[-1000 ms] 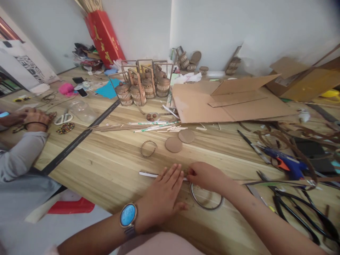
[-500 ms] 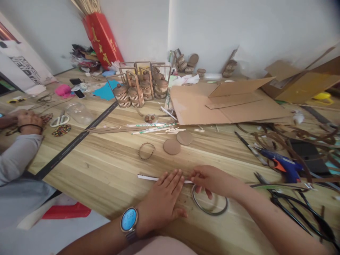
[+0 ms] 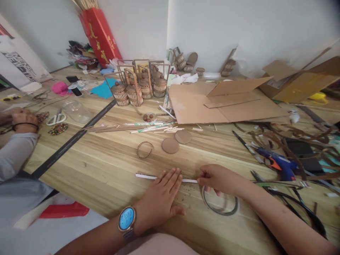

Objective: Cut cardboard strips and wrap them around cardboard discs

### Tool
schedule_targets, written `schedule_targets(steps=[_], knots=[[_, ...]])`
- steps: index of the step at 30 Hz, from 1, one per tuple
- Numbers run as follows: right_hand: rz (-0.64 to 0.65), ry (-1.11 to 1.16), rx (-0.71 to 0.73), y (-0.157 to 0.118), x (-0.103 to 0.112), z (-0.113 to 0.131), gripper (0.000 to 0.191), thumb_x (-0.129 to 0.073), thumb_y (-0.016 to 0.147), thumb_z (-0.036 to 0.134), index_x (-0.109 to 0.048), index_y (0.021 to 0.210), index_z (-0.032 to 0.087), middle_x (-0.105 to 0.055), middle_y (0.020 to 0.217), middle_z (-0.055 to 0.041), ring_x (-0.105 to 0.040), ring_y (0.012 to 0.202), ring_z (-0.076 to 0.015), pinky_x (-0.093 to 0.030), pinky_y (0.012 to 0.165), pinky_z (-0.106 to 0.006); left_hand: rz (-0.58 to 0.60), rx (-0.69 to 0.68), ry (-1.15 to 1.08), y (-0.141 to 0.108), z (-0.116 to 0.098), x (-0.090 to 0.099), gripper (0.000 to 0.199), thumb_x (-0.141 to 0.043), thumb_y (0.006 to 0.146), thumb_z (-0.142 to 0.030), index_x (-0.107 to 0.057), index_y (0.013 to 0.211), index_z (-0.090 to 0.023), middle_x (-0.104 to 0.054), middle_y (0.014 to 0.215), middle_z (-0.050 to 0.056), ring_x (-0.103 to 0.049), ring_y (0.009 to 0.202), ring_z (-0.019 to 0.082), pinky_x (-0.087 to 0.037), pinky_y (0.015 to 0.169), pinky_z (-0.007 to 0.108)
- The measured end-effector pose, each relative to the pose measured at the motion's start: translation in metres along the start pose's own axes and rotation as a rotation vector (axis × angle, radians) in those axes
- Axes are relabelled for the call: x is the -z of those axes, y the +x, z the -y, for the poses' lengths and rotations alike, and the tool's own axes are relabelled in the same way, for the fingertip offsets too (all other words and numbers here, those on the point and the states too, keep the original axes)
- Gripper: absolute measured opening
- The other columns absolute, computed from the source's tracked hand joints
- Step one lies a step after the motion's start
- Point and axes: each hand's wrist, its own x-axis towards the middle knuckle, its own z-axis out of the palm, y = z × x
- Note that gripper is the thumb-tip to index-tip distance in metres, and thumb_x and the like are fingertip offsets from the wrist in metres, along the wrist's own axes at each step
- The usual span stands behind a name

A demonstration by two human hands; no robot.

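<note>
A narrow white strip of tape (image 3: pixel 145 176), with a thin dark edge behind it, lies across the wooden table. My left hand (image 3: pixel 166 191), palm down with fingers stretched out, presses flat over its middle and wears a lit watch (image 3: pixel 126 219). The fingertips of my right hand (image 3: pixel 214 179) are pinched on the strip's right end. Just below that hand is a thin ring-shaped tape roll (image 3: pixel 222 209), partly hidden by the fingers. Two round cardboard discs (image 3: pixel 170 145) (image 3: pixel 182 136) and a thin dotted ring (image 3: pixel 145 150) lie beyond my left hand.
Small handled baskets (image 3: pixel 136 92) stand at the back, beside flattened cardboard (image 3: pixel 191 102). A blue glue gun (image 3: pixel 281 163), pliers (image 3: pixel 257 176) and tangled brown strips lie to the right. At far left are another person's hands (image 3: pixel 23 118), near white-handled scissors (image 3: pixel 56 119).
My right hand and the tape roll have shifted right, so more white strip shows between my hands. My left hand remains flat on the strip.
</note>
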Motion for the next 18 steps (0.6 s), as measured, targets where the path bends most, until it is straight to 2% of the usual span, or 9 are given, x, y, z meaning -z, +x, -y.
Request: schedule_targets(steps=[9,18], knots=[[-0.008,-0.157,-0.09,0.004,-0.001,0.008,0.016,-0.056,0.084,0.024,-0.066,0.074,0.016,-0.072,0.067,-0.0012,-0.055,0.045,-0.0081,-0.035,0.048,-0.021,-0.012,-0.005,0.007,-0.001,0.001,-0.003,0.085,-0.026,0.096,-0.068,-0.023,0.154,-0.006,-0.022,0.161,0.017,-0.018,0.151,0.028,-0.013,0.121,0.042],[-0.074,-0.335,-0.116,0.0,-0.001,0.023,0.02,-0.055,0.083,0.019,-0.072,0.072,0.018,-0.072,0.069,-0.0045,-0.064,0.062,-0.0144,-0.034,0.055,-0.024,0.013,-0.001,-0.016,-0.001,0.001,0.0,0.087,-0.027,0.095,-0.069,-0.022,0.155,-0.007,-0.023,0.161,0.018,-0.019,0.151,0.029,-0.015,0.121,0.043]])
